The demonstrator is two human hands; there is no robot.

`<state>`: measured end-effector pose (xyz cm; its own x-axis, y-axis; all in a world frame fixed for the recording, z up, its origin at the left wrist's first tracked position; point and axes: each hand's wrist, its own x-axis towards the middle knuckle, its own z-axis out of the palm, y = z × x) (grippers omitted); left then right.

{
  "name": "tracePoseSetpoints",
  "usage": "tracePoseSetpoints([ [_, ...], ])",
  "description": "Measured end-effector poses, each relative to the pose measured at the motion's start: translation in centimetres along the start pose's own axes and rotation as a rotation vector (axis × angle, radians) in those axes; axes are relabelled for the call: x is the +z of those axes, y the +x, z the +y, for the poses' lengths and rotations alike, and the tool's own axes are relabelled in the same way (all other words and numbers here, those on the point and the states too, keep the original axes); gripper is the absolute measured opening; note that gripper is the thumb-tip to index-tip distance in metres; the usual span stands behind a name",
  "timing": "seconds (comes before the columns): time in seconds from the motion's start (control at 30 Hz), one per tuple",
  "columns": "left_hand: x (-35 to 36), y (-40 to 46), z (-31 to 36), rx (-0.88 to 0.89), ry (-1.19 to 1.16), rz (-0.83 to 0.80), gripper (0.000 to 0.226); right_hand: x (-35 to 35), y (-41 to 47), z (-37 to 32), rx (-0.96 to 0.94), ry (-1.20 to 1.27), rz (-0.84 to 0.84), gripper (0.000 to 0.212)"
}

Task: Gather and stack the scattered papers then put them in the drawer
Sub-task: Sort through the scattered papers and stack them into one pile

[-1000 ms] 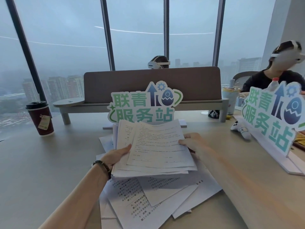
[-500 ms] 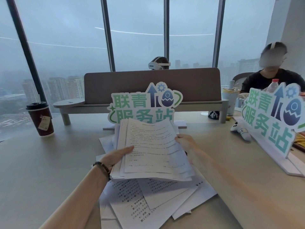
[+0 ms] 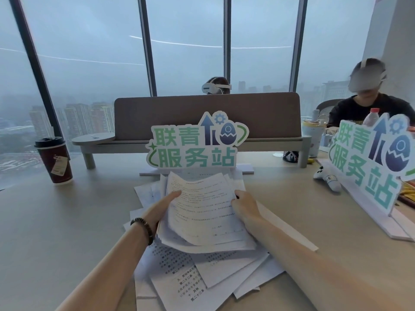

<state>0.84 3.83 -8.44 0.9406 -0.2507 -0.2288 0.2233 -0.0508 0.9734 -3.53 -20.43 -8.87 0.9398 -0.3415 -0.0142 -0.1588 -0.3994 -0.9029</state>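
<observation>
Papers in hand: sheaf of printed sheets raised above the desk, tilted up, edges uneven and fanned.
Left hand: grips the sheaf's left edge, thumb on top; the other fingers are hidden beneath the paper. Beaded bracelet on the wrist.
Right hand: holds the right edge, fingers curled round it, tips out of sight.
Loose papers: scattered heap lying on the desk under the sheaf, partly covered by it and by both forearms.
Near sign: stands just behind the papers; its base is largely hidden.
Coffee cup: far left, lidded.
Right sign: cut off by the frame edge.
Game controller: beside the right sign.
Drawer: not visible.
</observation>
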Motion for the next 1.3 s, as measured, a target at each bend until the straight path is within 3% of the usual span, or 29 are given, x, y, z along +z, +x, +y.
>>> tracePoseSetpoints([
  [0.1, 0.9, -1.2, 0.7, -0.036, -0.074, -0.016, 0.034, 0.3, -0.3, -0.1, -0.028, -0.039, 0.011, 0.023],
  [0.27, 0.2, -1.6, 0.4, -0.134, 0.001, -0.048, 0.033, -0.2, -0.3, -0.4, -0.018, -0.011, 0.011, 0.019],
  [0.33, 0.1, -1.8, 0.6, -0.114, -0.076, -0.069, 0.032, -0.8, -0.4, -0.7, 0.003, 0.015, -0.013, 0.043],
  [0.37, 0.0, -1.9, 0.8, -0.088, -0.119, -0.077, 0.032, -1.1, -0.4, -1.0, 0.018, 0.049, -0.02, 0.055],
  [0.43, 0.2, -2.4, 1.2, -0.022, -0.19, -0.081, 0.033, -1.9, -0.7, -1.7, 0.042, 0.128, -0.046, 0.058],
  [0.6, 1.7, -4.1, 2.2, 0.245, -0.222, -0.044, 0.026, -3.4, -1.5, -3.6, -0.051, 0.35, -0.137, 0.024],
  [0.73, 2.9, -4.9, 3.1, 0.469, -0.122, 0.079, 0.021, -3.7, -2.7, -4.9, -0.287, 0.261, 0.037, 0.025],
  [0.9, 3.5, -4.8, 3.1, 0.616, -0.049, 0.212, 0.021, -3.0, -4.6, -5.3, -0.522, 0.239, 0.157, 0.032],
  [1.1, 2.8, -5.3, 3.0, 0.462, -0.189, 0.122, 0.015, -3.0, -5.0, -6.0, -0.586, 0.317, 0.143, 0.036],
  [1.3, 2.9, -5.6, 2.3, 0.432, -0.137, 0.055, 0.023, -2.1, -5.2, -4.3, -0.517, 0.366, 0.072, 0.044],
])
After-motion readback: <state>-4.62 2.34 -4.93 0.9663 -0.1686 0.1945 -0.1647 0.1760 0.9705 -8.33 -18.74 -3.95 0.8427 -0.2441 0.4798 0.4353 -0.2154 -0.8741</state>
